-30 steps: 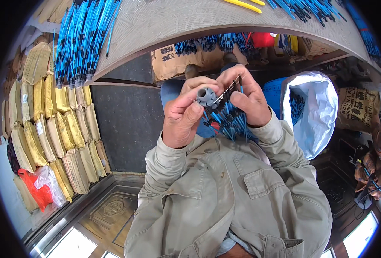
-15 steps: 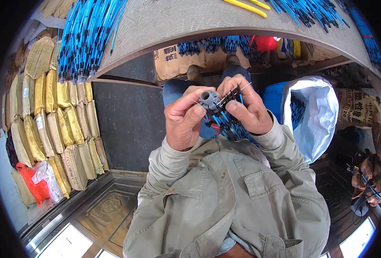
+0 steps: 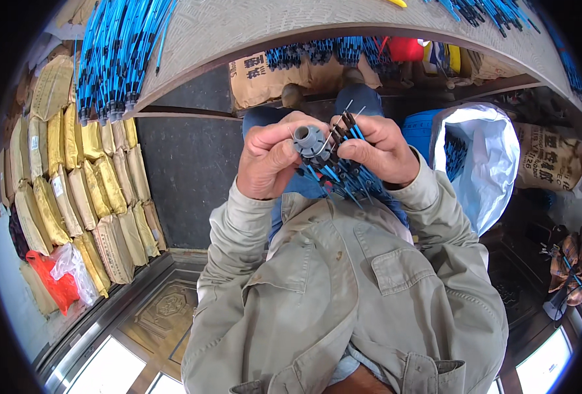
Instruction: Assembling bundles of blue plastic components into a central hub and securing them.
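We are seeing a grey patterned tabletop (image 3: 271, 14): a bundle of blue rods (image 3: 124, 59) is lying at its left, reaching the near edge; more blue rods (image 3: 491, 13) are lying toward the right, and a yellow piece (image 3: 398, 2) is resting between.

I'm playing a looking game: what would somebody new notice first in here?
Probably the bunch of thin, bright blue sticks with black ends at the upper left, poking past the edge of the grey patterned tabletop. Then the grey, hollow, tube-shaped piece in the left hand, mid-picture, and the open, shiny white plastic bag at the right.
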A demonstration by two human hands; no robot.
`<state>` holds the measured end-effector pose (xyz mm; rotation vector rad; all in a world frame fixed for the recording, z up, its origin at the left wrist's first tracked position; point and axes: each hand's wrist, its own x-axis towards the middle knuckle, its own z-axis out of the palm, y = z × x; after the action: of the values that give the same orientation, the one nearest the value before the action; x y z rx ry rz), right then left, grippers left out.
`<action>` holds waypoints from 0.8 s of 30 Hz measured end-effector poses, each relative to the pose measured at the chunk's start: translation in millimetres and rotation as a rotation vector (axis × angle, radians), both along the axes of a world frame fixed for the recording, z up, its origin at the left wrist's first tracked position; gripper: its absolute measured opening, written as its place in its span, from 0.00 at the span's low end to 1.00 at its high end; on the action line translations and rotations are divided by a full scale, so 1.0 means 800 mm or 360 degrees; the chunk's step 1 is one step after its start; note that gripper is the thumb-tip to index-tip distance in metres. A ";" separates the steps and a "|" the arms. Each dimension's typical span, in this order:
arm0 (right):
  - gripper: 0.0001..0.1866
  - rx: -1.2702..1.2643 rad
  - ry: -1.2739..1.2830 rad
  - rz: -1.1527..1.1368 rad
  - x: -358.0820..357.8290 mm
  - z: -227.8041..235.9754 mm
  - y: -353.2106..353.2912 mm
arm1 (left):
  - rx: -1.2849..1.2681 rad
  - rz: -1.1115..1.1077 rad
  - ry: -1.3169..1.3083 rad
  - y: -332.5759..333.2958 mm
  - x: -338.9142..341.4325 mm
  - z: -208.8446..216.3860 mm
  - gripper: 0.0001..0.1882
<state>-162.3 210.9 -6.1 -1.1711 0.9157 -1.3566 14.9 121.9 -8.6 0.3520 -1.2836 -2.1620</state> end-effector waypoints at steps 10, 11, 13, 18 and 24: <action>0.12 -0.0102 -0.0343 0.0095 0.011 -0.018 -0.004 | -0.0129 -0.0131 -0.0033 -0.003 -0.005 0.009 0.16; 0.12 -0.0079 -0.0322 0.0082 0.011 -0.017 -0.002 | -0.0129 -0.0126 -0.0017 -0.003 -0.004 0.008 0.16; 0.13 -0.0050 -0.0300 0.0072 0.012 -0.017 0.000 | -0.0124 -0.0119 0.0001 -0.003 -0.002 0.007 0.16; 0.12 -0.0165 -0.0252 -0.0009 0.017 -0.017 0.005 | -0.0219 -0.0181 0.0019 -0.008 -0.001 0.001 0.16; 0.12 -0.0248 -0.0195 0.0014 0.015 -0.013 0.007 | -0.0255 -0.0266 0.0147 -0.011 -0.003 0.003 0.16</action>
<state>-150.6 216.6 -16.6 -1.1932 0.7272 -1.4967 12.5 113.0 -6.5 0.0809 -1.4669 -2.1651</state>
